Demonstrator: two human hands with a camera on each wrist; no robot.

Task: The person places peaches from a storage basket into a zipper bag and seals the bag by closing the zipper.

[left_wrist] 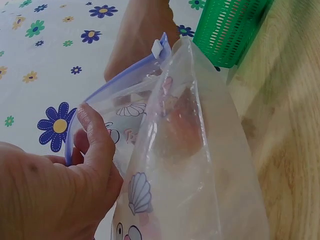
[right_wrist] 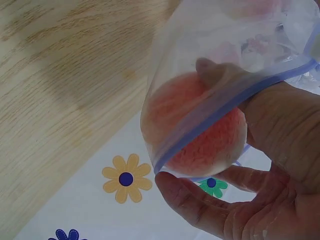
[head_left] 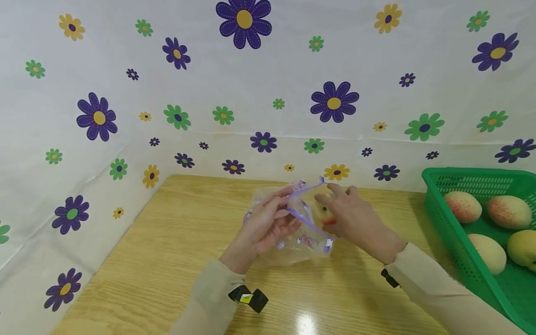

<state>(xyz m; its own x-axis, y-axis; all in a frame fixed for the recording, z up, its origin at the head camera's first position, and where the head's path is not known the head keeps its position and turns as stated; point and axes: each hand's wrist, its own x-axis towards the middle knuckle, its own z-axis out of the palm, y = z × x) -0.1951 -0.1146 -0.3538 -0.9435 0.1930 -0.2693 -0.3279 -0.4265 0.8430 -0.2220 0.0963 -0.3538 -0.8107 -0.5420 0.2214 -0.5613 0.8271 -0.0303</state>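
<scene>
A clear zip bag (head_left: 289, 253) with a purple zip edge and a white slider (head_left: 328, 243) stands on its side over the table, mouth spread apart. My left hand (head_left: 265, 225) pinches the purple edge between thumb and fingers, as the left wrist view shows. At the mouth, my right hand (head_left: 356, 223) holds a red and yellowish peach (right_wrist: 210, 145), its thumb (right_wrist: 225, 75) behind the film and its other fingers curled below. The peach is partly inside the bag, the purple edge crossing in front of it. Printed shells and cartoon figures mark the film.
A green plastic basket (head_left: 460, 246) stands at the right with several peaches (head_left: 508, 211) in it. The wooden table (head_left: 184, 223) meets a flower-printed white cloth (head_left: 268, 83) at the back and left.
</scene>
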